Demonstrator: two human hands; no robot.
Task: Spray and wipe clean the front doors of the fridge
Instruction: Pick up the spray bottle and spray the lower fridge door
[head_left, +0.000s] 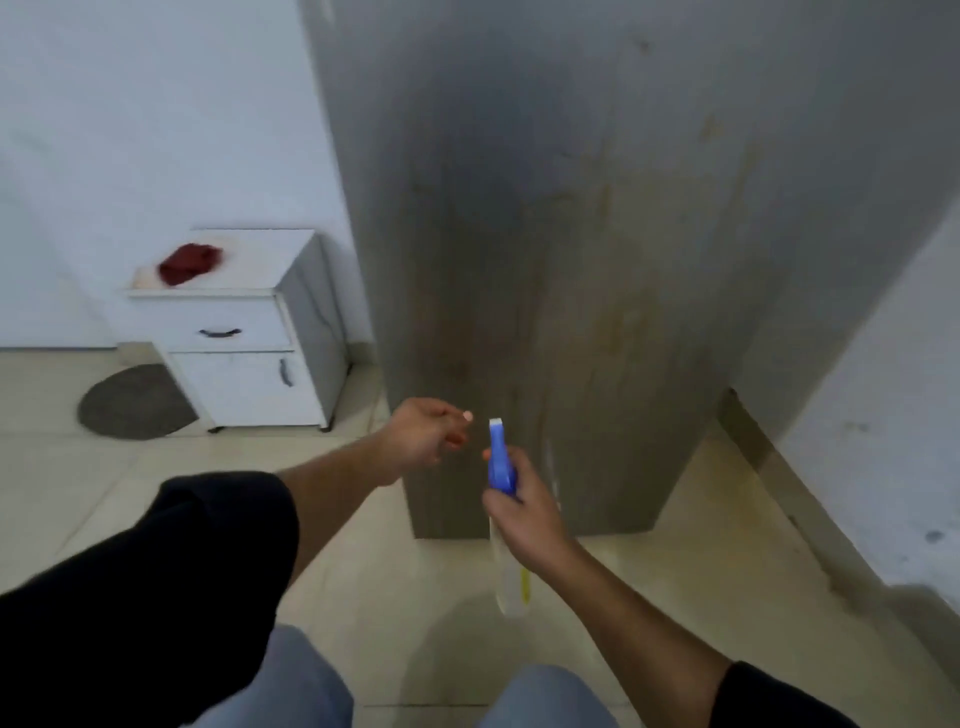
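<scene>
I look down from my own head at a tall grey fridge (597, 234) that fills the middle and upper right of the view. Its front is dull, marked with brownish streaks and drips that run down towards the floor (363, 582). It stands directly ahead of me on pale tiles.

My right hand (530, 512) is wrapped round the neck of a spray bottle (501, 465), fingers curled tight on it. The bottle has a blue head with a white nozzle tip that points up and forward at the lower part of the fridge. Its clear body hangs below my fist, with a yellow tube inside. The nozzle is near the fridge front but does not touch it.

My left hand (423, 434) floats just left of the nozzle, apart from the bottle. Its fingers are loosely bent and nothing is in them. The frame is blurred here, so I cannot make out finer detail.

A dark red cloth (189, 263) lies crumpled on top of a small white cabinet (244, 322), which stands against the white wall (156, 130), just left of the fridge. The cabinet has a drawer above a door, each with a dark handle. A round grey mat (132, 402) lies on the tiles beside the cabinet's left foot.

Both my arms wear black sleeves pushed up the forearm, and my blue-clad knees show at the bottom edge.
</scene>
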